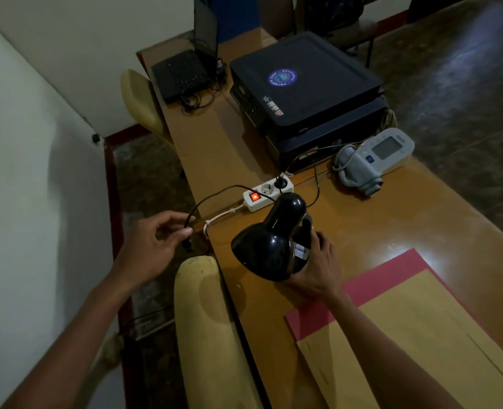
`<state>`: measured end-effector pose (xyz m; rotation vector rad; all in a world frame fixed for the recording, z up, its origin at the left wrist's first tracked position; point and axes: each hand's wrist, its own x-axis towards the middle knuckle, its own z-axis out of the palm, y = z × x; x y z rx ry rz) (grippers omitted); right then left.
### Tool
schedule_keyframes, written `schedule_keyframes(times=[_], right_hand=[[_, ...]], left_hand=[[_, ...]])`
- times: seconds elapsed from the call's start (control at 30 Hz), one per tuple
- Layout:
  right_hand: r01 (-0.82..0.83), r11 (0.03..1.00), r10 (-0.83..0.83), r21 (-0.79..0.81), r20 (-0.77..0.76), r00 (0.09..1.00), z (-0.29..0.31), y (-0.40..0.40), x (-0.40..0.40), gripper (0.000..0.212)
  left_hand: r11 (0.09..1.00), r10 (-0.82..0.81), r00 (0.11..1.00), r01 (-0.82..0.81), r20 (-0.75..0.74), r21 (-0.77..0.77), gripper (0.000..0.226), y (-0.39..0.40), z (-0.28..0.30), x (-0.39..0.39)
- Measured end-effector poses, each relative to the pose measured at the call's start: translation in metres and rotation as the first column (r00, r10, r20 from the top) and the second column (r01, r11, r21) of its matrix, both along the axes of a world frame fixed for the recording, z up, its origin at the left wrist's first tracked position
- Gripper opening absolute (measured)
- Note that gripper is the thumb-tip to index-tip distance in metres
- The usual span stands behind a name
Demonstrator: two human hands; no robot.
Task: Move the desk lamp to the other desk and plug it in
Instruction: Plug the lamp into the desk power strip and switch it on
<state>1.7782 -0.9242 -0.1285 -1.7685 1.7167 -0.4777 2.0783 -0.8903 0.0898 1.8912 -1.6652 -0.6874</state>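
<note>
The right hand [315,261] curls its fingers around the base of the black desk lamp [271,240], hiding most of it. The left hand [155,243] pinches the lamp's cord [212,196]; its plug is hard to make out. The glossy lamp sits at the desk's [392,225] near-left edge, beside the power strip [266,193].

Black desk lamp [269,242]; white power strip [266,193], red switch; pink folder [371,290].
</note>
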Motion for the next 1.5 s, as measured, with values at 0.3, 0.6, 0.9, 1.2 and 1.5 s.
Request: schedule_keyframes(times=[0.3,0.6,0.9,1.2,1.5], right_hand=[[-0.024,0.999,0.029,-0.048,0.106,0.994,0.014,-0.002,-0.067,0.136],[0.074,0.994,-0.070,-0.079,0.055,0.996,0.033,-0.063,-0.217,0.129],[0.063,0.995,-0.055,-0.075,0.098,0.994,0.002,-0.122,-0.271,0.132],[0.023,0.992,-0.017,-0.122,0.052,0.998,-0.018,-0.167,-0.297,0.133],[0.005,1.000,-0.004,-0.023,0.030,1.000,-0.038,-0.174,-0.306,0.135]], left_hand=[[0.999,-0.019,1.000,0.019,0.000,-0.031,0.025,-0.027,0.004,-0.046],[0.994,-0.008,0.997,0.000,-0.073,-0.107,0.025,-0.049,-0.002,-0.099],[0.991,0.001,0.987,-0.022,-0.163,-0.129,0.026,-0.070,-0.012,-0.140],[0.990,0.022,0.972,-0.054,-0.234,-0.131,0.028,-0.082,-0.020,-0.152],[0.992,0.012,0.970,-0.042,-0.243,-0.118,0.030,-0.073,-0.028,-0.139]])
